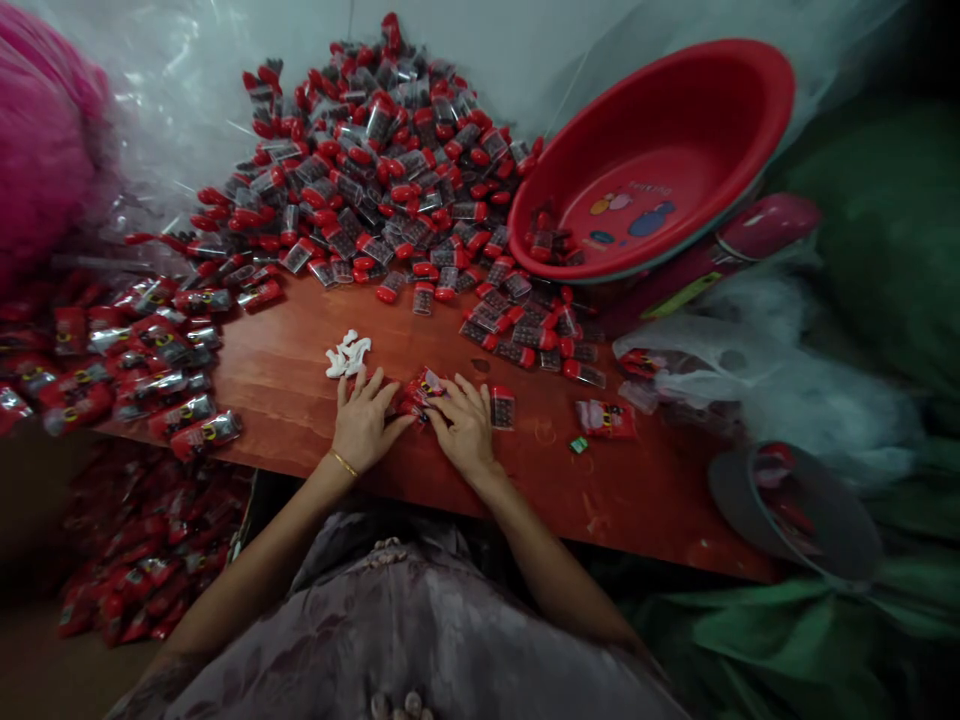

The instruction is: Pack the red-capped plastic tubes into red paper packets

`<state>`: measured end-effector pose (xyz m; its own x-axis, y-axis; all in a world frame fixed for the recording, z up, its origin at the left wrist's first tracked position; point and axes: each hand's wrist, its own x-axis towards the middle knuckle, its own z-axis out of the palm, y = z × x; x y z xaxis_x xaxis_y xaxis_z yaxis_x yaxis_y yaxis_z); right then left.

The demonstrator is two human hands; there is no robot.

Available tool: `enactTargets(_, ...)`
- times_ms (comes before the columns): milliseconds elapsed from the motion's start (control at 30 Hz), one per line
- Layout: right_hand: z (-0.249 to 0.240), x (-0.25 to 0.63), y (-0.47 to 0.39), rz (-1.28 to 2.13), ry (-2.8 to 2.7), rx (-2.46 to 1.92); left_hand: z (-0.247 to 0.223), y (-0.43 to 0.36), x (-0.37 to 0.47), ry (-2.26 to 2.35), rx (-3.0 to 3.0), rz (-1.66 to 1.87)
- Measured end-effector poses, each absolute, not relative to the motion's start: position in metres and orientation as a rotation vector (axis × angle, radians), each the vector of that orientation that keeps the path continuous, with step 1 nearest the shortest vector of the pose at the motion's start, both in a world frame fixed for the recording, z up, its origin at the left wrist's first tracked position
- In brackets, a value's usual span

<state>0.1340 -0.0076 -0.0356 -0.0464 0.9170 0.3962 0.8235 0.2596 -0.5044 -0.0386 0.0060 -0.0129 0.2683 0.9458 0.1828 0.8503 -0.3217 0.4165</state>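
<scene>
My left hand (363, 425) lies palm down near the table's front edge, fingers spread, a gold bangle at its wrist. Its fingertips are beside a small pile of white pieces (349, 355), with a bit of red showing under them. Between my hands is a crumpled red printed packet (421, 392), partly covered. My right hand (466, 430) rests palm down with fingers stretched out and apart, touching the packet's right side. Just right of it lies a clear, red-capped container (502, 408) with dark contents. What is under both palms is hidden.
A large heap of red-capped containers (375, 180) stands at the back. Filled red packets (150, 350) pile up at left, others below. A red basin (652, 150) leans at back right. Another packet (606, 418), a tiny green piece (578, 445) and a grey bowl (739, 500) lie right.
</scene>
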Motion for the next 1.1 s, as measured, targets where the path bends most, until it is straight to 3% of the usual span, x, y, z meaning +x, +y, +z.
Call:
enactTargets(233,-0.014,0.133,-0.010,0.676,-1.394,-1.354,-0.001,0.014,-0.027,1.385,2.113,0.730)
enactTargets(400,0.004,0.151,-0.006,0.941,-1.547,-1.242,0.017,0.025,-0.032,1.018,2.257,0.586)
enactTargets(533,0.010,0.158,-0.009,0.757,-1.756,-1.331,0.028,0.025,-0.031,0.979,2.130,0.630)
enactTargets(667,0.007,0.148,-0.018,0.467,-1.587,-1.461,0.026,0.012,-0.020,1.097,1.418,0.844)
enactTargets(800,-0.001,0.132,-0.023,0.509,-1.330,-1.470,0.013,-0.005,-0.004,1.087,0.859,0.906)
enactTargets(1100,-0.008,0.131,-0.029,0.529,-1.313,-1.474,0.013,-0.005,0.015,1.135,0.638,1.096)
